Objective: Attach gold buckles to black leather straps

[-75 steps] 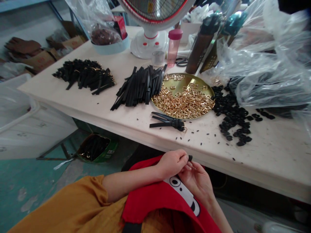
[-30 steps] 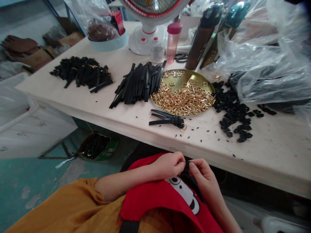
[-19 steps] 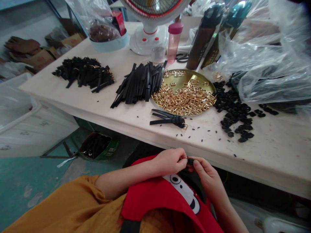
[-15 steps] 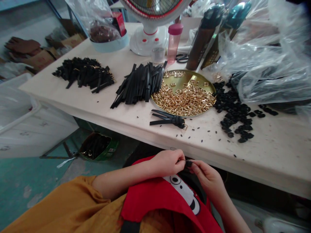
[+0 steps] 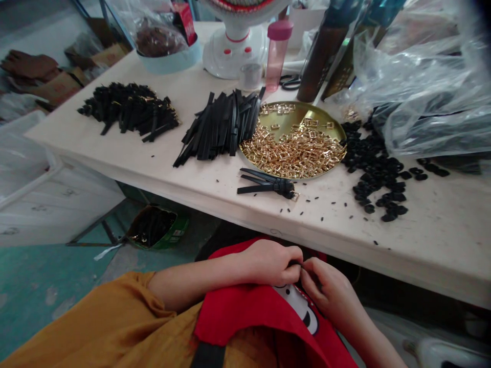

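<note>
Over my lap, just below the table's front edge, my left hand [image 5: 276,263] is closed around a small black strap [image 5: 294,263], mostly hidden by the fingers. My right hand [image 5: 330,286] meets it from the other side, its thumb and finger pinched at the same piece. On the table above them lies a small bunch of black straps with gold buckles [image 5: 268,185]. Behind it stands a round gold tray [image 5: 284,134] heaped with gold buckles [image 5: 297,153]. A pile of loose black straps [image 5: 222,125] is left of the tray, and small black loops [image 5: 378,176] lie to its right.
A heap of buckled black straps [image 5: 128,110] lies at the table's left. Toward the back are a white fan [image 5: 236,53], a pink-lidded bottle [image 5: 278,56], scissors [image 5: 290,82] and clear plastic bags [image 5: 425,107]. Tiny black bits dot the table [image 5: 199,179] near its edge.
My hands have drawn closer together, and my left fingers now cover more of the black strap. The view has shifted slightly, so the tabletop sits a little higher.
</note>
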`<action>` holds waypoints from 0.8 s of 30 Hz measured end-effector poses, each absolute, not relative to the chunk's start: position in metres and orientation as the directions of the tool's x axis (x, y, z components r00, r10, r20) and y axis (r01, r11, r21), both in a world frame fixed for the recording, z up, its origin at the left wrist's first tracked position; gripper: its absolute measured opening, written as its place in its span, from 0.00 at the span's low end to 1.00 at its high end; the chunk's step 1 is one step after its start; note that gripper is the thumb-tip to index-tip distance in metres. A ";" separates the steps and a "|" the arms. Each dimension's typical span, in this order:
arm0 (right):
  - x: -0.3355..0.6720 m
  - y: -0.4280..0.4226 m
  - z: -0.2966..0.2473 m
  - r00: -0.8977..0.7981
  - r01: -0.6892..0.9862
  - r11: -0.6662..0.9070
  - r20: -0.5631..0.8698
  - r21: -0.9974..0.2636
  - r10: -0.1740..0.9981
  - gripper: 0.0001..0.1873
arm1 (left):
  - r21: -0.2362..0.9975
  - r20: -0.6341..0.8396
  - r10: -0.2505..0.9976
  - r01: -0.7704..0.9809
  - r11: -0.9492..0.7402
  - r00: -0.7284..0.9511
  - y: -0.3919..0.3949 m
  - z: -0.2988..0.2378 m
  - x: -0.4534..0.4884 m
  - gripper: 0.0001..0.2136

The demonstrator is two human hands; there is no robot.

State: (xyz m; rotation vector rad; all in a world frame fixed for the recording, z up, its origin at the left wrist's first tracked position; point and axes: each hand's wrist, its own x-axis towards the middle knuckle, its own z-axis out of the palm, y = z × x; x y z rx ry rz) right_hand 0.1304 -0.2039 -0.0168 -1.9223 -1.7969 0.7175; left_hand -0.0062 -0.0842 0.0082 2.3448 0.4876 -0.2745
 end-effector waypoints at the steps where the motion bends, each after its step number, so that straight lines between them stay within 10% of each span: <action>1: 0.130 -0.204 -0.017 0.034 0.781 -0.074 -0.077 -0.620 0.996 0.10 | 0.595 -0.337 0.266 0.423 -0.683 0.903 -0.084 0.008 -0.006 0.12; 24: 0.129 -0.206 -0.022 0.083 0.608 -0.143 -0.117 -0.781 0.990 0.13 | 0.655 -0.436 0.111 0.400 -0.641 0.893 -0.077 0.018 0.000 0.12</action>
